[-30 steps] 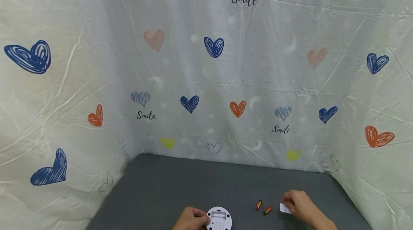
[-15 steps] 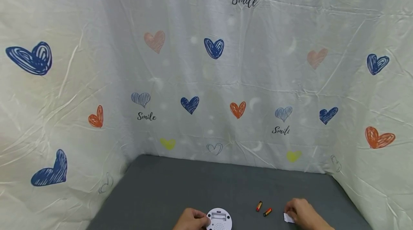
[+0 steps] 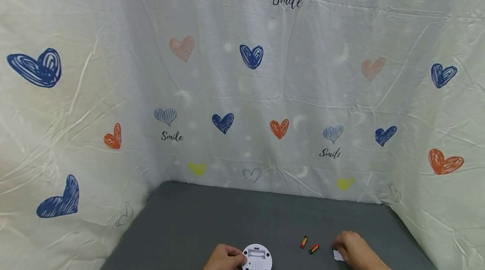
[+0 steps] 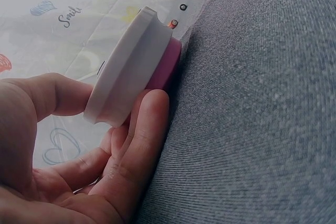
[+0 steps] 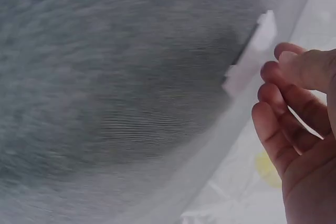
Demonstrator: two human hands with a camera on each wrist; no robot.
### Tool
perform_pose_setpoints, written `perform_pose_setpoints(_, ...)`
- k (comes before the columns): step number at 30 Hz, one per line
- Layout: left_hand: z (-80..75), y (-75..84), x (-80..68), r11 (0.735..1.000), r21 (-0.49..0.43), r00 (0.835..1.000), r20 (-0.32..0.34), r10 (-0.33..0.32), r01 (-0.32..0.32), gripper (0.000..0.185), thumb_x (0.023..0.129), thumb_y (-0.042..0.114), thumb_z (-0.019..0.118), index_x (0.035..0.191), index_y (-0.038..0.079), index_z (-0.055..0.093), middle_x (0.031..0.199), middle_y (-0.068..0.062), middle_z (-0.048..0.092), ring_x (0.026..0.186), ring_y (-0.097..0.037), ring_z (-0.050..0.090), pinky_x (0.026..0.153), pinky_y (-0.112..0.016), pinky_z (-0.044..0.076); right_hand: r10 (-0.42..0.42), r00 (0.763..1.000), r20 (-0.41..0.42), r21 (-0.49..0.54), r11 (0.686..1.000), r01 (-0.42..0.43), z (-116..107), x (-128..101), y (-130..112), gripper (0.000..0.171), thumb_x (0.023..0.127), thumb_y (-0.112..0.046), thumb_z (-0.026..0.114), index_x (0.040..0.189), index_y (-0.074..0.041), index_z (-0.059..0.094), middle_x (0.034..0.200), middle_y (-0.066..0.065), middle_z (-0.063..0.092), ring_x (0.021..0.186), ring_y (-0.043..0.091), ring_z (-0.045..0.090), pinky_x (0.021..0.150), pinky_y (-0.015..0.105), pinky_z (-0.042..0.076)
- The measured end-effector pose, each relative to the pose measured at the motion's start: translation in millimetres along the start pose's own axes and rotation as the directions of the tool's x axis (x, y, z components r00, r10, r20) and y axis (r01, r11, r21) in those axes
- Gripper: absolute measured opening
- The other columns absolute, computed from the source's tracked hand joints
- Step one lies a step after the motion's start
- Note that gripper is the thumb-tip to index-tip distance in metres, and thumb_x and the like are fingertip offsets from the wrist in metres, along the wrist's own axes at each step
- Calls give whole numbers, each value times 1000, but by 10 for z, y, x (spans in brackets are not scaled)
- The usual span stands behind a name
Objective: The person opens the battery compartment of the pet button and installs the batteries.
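Note:
My left hand [image 3: 224, 256] pinches the edge of a round white device [image 3: 259, 264] with an uncovered battery compartment and small speaker holes facing up. In the left wrist view, thumb and fingers span the rim of the device [image 4: 126, 72], whose pink lower part [image 4: 167, 66] faces the grey cloth. My right hand [image 3: 353, 248] is just over a small white battery cover [image 3: 338, 255] at the right. In the right wrist view, the cover [image 5: 254, 53] lies on the cloth, slightly apart from the loosely bent fingers [image 5: 273, 124].
Two red, black and gold batteries, one [image 3: 304, 242] farther back and the other [image 3: 314, 248] nearer, lie between the device and the cover. Grey cloth [image 3: 227, 211] covers the table. A white curtain [image 3: 242, 84] with printed hearts hangs behind and at both sides.
My right hand has moved a little to the right and nearer with the battery cover, then lifted off, leaving it on the cloth. The left hand and device stay put.

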State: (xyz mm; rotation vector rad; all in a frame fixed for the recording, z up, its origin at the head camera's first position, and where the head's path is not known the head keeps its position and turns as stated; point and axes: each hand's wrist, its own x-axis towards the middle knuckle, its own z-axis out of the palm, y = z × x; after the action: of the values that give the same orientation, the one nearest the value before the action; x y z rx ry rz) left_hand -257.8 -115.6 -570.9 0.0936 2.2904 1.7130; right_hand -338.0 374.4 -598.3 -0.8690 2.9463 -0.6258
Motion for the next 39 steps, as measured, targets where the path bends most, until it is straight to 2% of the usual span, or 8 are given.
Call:
perform_pose_setpoints(3, -1, 5, -2, 1000, -9, 1000, 2, -6, 6, 22, 90, 13, 73, 97, -6, 81, 82, -2, 79, 75, -12, 73, 72, -32, 61, -73, 995, -68, -54, 996, 69, -229, 6, -396, 11, 95, -4, 78, 94, -14, 83, 85, -10, 74, 77, 6, 68, 65, 34, 56)
perform_pose_setpoints(6, 4, 6, -7, 1000, -17, 1000, 1, 4, -4, 22, 89, 12, 72, 97, -7, 80, 83, -4, 79, 76, -13, 74, 71, -32, 62, -78, 993, -90, -84, 994, 71, -440, 36, -767, 6, 96, -7, 80, 99, -12, 82, 89, -6, 73, 81, 11, 70, 69, 35, 58)
perform_pose_setpoints(11, 11, 2, -11, 999, -24, 1000, -9, 23, -24, 23, 88, 11, 72, 97, -8, 80, 83, -5, 79, 75, -15, 76, 70, -31, 62, -53, 996, -70, -102, 994, 46, -602, 143, -1057, 12, 95, -5, 80, 106, -11, 82, 98, -1, 74, 89, 18, 71, 75, 36, 59)
perform_pose_setpoints(23, 14, 1, -9, 998, 42, 999, -33, 43, -41, 22, 88, 15, 73, 94, -4, 82, 81, -4, 79, 73, -10, 70, 68, -29, 57, -114, 992, -62, -103, 989, 107, -657, 335, -1254, 17, 93, -4, 81, 110, -7, 82, 104, 4, 77, 95, 21, 74, 79, 37, 61)
perform_pose_setpoints(33, 14, 10, -13, 1000, 3, 1000, -17, 1, -1, 22, 89, 13, 73, 96, -6, 81, 82, -4, 80, 75, -13, 74, 71, -32, 61, -99, 995, -12, -40, 994, 98, -574, 440, -1294, 18, 94, -3, 80, 112, -5, 81, 107, 7, 79, 97, 21, 76, 80, 37, 63)
perform_pose_setpoints(39, 27, 17, -36, 999, -14, 999, -27, 46, -46, 22, 88, 11, 72, 95, -8, 80, 83, -8, 80, 75, -16, 76, 69, -31, 61, -98, 995, 18, -22, 995, 99, -478, 492, -1306, 19, 94, -1, 79, 113, -3, 81, 109, 7, 79, 100, 25, 77, 82, 39, 63)
